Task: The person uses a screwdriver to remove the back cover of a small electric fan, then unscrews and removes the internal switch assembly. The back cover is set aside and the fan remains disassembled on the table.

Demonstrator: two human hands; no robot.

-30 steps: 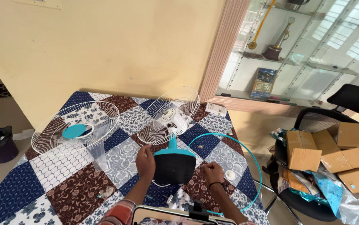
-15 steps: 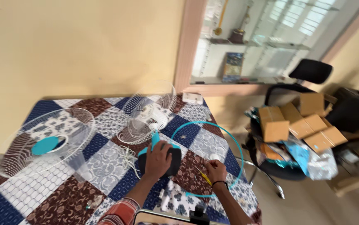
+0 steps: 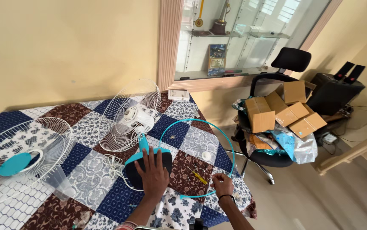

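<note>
1. Head view, the hands: the left hand (image 3: 154, 176) is lying flat on the dark fan base (image 3: 137, 167), fingers spread apart and pressing it to the table (image 3: 85, 179). The right hand (image 3: 222, 185) is resting at the near edge of the teal ring (image 3: 230, 145), fingers curled together; whether they are pinching the ring I cannot tell.

2. Head view, progress: the fan is lying in parts. The rear grille (image 3: 126, 115), with the white motor (image 3: 133, 116) at its middle, is standing tilted just behind the base. The front grille (image 3: 21, 155), with its teal hub, is lying well apart at the left. The ring is lying loose on the cloth to the right of the base. Judging from this, the grilles and ring are not joined yet, and no blade is showing.

3. Head view, around: a yellow screwdriver (image 3: 198, 176) and a small white cap (image 3: 206, 156) are lying inside the ring. The white cord (image 3: 113, 164) is trailing left of the base, near the left wrist. A chair (image 3: 277, 127) piled with boxes (image 3: 277, 110) is standing right of the table, apart from the work.
</note>
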